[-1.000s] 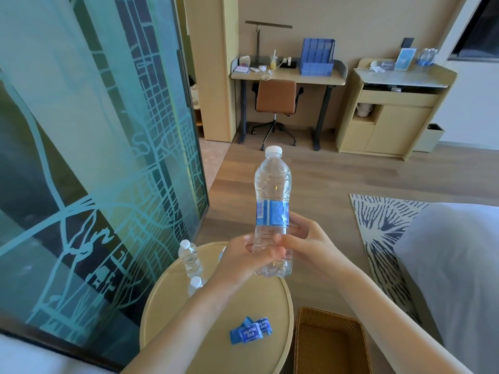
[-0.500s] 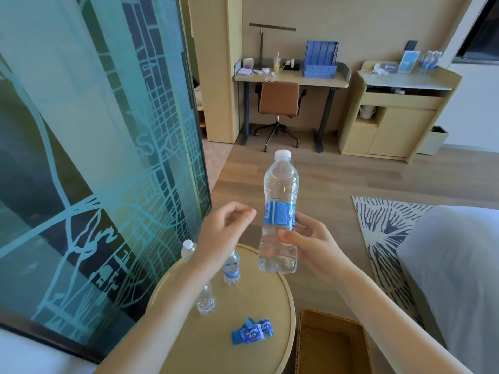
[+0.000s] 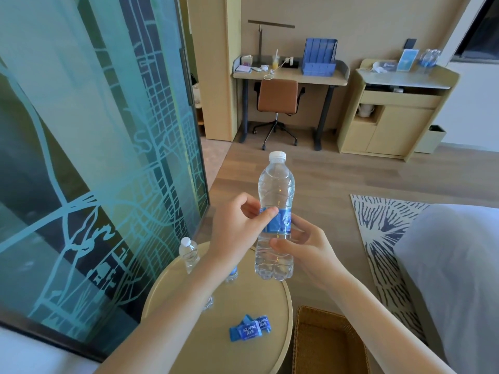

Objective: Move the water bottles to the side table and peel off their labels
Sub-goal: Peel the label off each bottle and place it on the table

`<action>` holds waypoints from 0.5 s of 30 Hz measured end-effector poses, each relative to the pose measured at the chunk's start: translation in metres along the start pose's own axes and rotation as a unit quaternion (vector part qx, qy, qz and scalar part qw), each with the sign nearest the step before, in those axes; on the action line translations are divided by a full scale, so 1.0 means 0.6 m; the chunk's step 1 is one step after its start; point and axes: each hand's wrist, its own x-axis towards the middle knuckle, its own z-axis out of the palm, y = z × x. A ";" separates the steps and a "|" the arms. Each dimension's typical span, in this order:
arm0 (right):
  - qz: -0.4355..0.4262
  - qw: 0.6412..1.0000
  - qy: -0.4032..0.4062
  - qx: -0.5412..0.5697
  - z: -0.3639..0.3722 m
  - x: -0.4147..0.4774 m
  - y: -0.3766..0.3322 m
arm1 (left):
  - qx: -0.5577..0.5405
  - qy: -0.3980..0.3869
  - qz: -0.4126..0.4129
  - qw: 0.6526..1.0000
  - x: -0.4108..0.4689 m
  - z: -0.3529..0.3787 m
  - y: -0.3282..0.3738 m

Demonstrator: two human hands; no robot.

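Note:
My right hand grips a clear water bottle with a white cap, upright above the round side table. Its blue label is still wrapped around the middle. My left hand pinches the label's left edge with thumb and fingers. Two small bottles stand on the table behind my left forearm: one bare bottle at the far left and one with a blue label, mostly hidden. Peeled blue labels lie crumpled near the table's front.
A woven basket sits on the floor right of the table. A patterned glass wall stands close on the left. A bed and a rug are at the right. Desk, chair and cabinet with more bottles stand far back.
My left hand let go of the bottle's lower part, lifted away, then came back to pinch the label's edge. The bottle stayed upright in my right hand.

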 end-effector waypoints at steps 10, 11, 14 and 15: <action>0.006 1.000 0.011 0.005 0.000 -0.002 0.005 | 0.027 0.009 0.021 0.999 -0.001 0.007 -0.001; 0.007 1.000 0.010 0.001 -0.001 -0.002 0.006 | 0.025 0.008 0.023 0.999 -0.001 0.007 -0.001; 0.005 1.000 0.009 -0.006 -0.004 -0.003 0.007 | 0.022 0.006 0.022 0.999 -0.002 0.008 -0.002; 0.004 1.000 0.009 -0.008 -0.004 -0.004 0.006 | 0.022 0.005 0.022 0.999 -0.002 0.008 -0.002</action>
